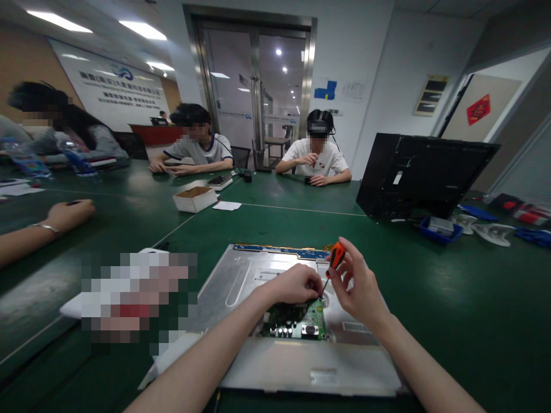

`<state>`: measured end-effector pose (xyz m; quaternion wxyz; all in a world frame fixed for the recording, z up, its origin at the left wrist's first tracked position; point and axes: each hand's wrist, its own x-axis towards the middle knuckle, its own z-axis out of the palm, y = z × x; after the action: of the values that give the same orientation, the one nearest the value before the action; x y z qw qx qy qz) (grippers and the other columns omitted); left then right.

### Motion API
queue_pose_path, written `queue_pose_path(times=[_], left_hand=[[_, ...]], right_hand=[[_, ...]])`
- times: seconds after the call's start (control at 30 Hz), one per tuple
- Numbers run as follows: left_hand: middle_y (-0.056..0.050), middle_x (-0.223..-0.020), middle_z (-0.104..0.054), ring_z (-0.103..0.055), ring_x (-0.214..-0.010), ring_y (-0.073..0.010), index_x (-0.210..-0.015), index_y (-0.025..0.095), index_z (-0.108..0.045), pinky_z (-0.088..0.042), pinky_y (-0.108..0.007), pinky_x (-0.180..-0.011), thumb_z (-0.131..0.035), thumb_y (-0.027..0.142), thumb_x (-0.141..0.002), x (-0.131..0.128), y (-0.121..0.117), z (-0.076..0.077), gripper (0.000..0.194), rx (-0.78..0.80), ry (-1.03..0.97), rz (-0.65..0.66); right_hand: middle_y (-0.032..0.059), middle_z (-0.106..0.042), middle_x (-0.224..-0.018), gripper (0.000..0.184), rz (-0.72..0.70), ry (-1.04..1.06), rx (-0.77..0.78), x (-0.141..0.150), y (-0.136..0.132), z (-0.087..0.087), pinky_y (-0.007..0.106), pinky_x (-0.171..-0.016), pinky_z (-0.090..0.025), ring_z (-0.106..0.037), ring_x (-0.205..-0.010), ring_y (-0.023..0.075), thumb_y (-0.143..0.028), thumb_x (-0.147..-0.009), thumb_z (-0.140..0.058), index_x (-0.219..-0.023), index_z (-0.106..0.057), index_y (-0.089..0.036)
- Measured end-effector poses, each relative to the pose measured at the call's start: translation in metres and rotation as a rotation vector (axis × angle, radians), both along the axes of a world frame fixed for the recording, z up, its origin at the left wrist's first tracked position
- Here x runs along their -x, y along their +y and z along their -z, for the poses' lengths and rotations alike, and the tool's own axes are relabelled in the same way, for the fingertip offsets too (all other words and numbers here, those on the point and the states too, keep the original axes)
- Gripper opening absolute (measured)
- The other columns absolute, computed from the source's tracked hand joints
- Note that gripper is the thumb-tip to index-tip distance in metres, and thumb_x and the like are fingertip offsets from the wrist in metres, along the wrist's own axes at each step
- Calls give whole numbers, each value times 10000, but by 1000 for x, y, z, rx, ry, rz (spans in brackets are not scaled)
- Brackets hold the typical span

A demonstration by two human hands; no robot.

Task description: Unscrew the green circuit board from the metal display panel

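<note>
My right hand [359, 287] grips the orange and black handle of a screwdriver [336, 255]. Its thin shaft slants down to the upper right corner of a green circuit board [317, 321]. Beside the tip, the fingers of my left hand [301, 283] are pinched together over that corner; whatever they hold is hidden. The board sits on the silver metal back of a flat display panel [245, 269], which lies on the table. Part of the board is covered by my left hand and its shadow. A blue circuit strip [275, 250] runs along the panel's far edge.
A black monitor casing [413, 175] stands at right, near a blue tray [439, 230] with a metal part. On the green table [275, 223] are a white box [195, 199] and a paper slip [227, 205]. Another person's arm [43, 229] rests at left. Several people sit around the table.
</note>
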<state>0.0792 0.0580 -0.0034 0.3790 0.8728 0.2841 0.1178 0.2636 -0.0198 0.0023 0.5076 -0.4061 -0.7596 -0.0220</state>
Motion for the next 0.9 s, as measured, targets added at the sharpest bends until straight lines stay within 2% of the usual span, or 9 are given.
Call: queue_pose_path(times=[0.27,0.37,0.47,0.57,0.9], left_hand=[[-3,-769,-726,-636,-748,-164,-817,138,-786,-455,-231,-730,-661,-20,-738,-1,0,-2,217,0,-11,5],[0,-759,-716,-630,-736,-164,-852,134,-792,-450,-231,-710,-653,-16,-742,-1,0,-2,233,2,-10,5],[7,-739,-703,-620,-715,-159,-831,141,-790,-447,-232,-701,-657,-2,-748,-1,0,-1,212,4,-4,-2],[13,-699,-681,-605,-682,-152,-784,146,-783,-447,-233,-694,-658,10,-756,-1,-1,0,187,3,3,-11],[-4,-764,-731,-643,-741,-164,-805,155,-795,-466,-237,-716,-685,42,-775,0,1,0,162,-17,5,-4]], right_hand=[[-116,-561,-651,632,93,0,-67,-4,5,7,181,-443,-420,-532,-426,107,-216,-968,-678,-1527,-385,-249],[-87,-616,-691,645,71,-21,-50,-4,5,5,196,-459,-453,-577,-459,118,-191,-971,-662,-1551,-388,-259],[-14,-718,-829,660,32,-29,-36,-1,2,1,228,-497,-527,-657,-545,144,-159,-999,-575,-1605,-338,-273],[-1,-738,-865,667,20,-18,-27,1,1,-1,234,-498,-541,-646,-537,142,-144,-1012,-529,-1627,-311,-281],[-108,-557,-653,525,88,-11,-60,-4,5,5,184,-430,-429,-536,-434,111,-288,-1030,-641,-1497,-403,-257]])
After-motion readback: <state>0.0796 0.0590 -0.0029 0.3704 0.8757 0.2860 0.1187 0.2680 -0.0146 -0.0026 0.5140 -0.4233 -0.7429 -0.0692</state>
